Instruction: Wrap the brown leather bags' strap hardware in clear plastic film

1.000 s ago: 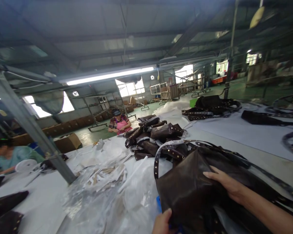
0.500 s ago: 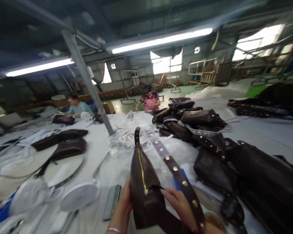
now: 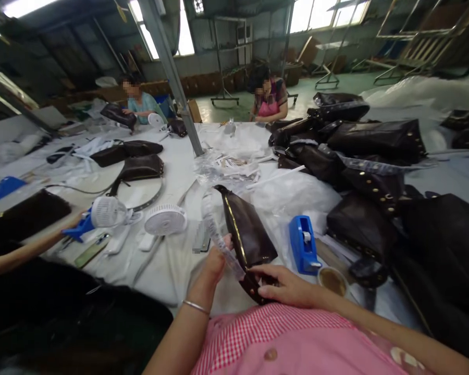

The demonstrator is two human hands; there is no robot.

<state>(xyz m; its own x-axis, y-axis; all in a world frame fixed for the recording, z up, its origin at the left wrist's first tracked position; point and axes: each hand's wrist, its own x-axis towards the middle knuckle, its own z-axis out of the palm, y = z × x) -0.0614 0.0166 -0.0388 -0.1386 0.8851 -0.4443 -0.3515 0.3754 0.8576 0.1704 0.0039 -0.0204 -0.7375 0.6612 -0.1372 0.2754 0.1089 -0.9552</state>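
I hold a dark brown leather bag (image 3: 247, 232) upright in front of me, its gold zipper edge facing me. My left hand (image 3: 214, 263) is closed on a plastic-wrapped studded strap (image 3: 219, 237) at the bag's left side. My right hand (image 3: 287, 285) grips the bag's lower end, fingers pressed against the leather. The bag stands over the near edge of the white table (image 3: 180, 172), just above my pink checked apron (image 3: 273, 338).
A blue tape dispenser (image 3: 304, 244) and a cup of brown liquid (image 3: 331, 280) sit right of the bag. A heap of brown bags (image 3: 359, 161) fills the right. Two small white fans (image 3: 164, 219) stand at left by a co-worker's hand (image 3: 72, 223). A steel post (image 3: 172, 73) rises mid-table; two people work at the far side.
My view has tipped downward and drawn back. The bag has come closer to my body, and my left hand has shifted from the bag's side onto the wrapped strap.
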